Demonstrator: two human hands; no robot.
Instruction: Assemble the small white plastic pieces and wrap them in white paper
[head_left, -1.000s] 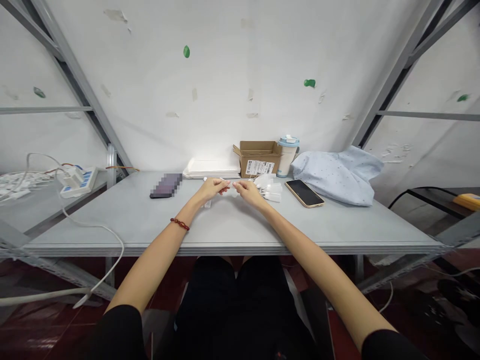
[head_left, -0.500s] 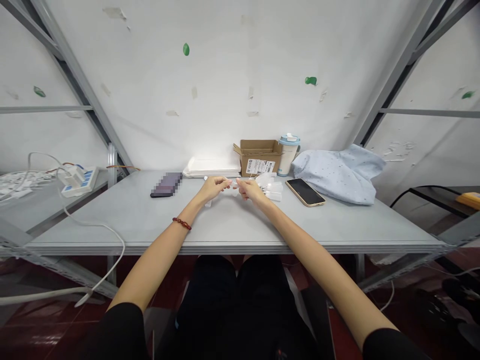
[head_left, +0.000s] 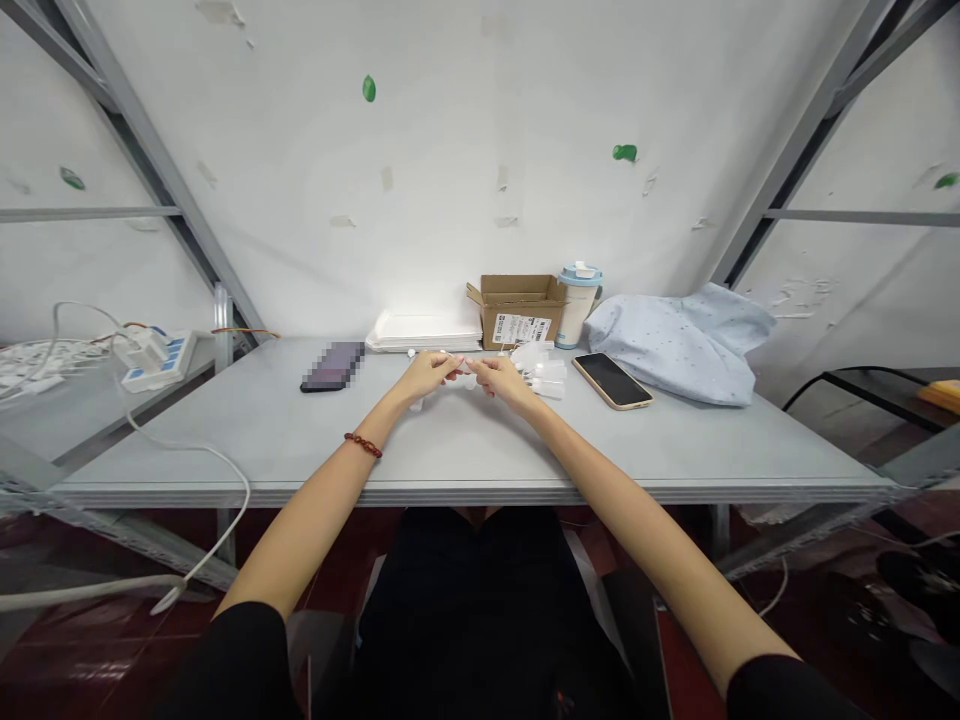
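Standing behind everything, a white wall [head_left: 450, 120] dotted with green patches and scraps of tape was seen. Before it, a long, flat grey counter [head_left: 480, 450] was placed, and most of the things were set along its far half. A crumpled pale blue speckled cloth [head_left: 679, 340] was laid towards the right. Near the wall, a brown cardboard box [head_left: 519, 314] with a white label was placed between a low stack of white trays [head_left: 425, 333] and a white lidded cup [head_left: 576, 310] with a light blue top. A black-screened phone [head_left: 613, 381] in a pale gold case was laid just before the cloth, and a flat dark purple object [head_left: 332, 367], blurred by pixels, towards the left. Over the middle, the left hand [head_left: 427, 375] and the right hand [head_left: 501, 378] were held fingertip to fingertip. In each, the grip was pressed together, thumb against fingers, and a small pale piece [head_left: 465, 368] was pinched between the two; its shape could not be told. Beside the right hand, clear white plastic pieces [head_left: 547, 372] were clustered. A reddish-brown beaded bracelet [head_left: 364, 445] was worn on the left wrist.
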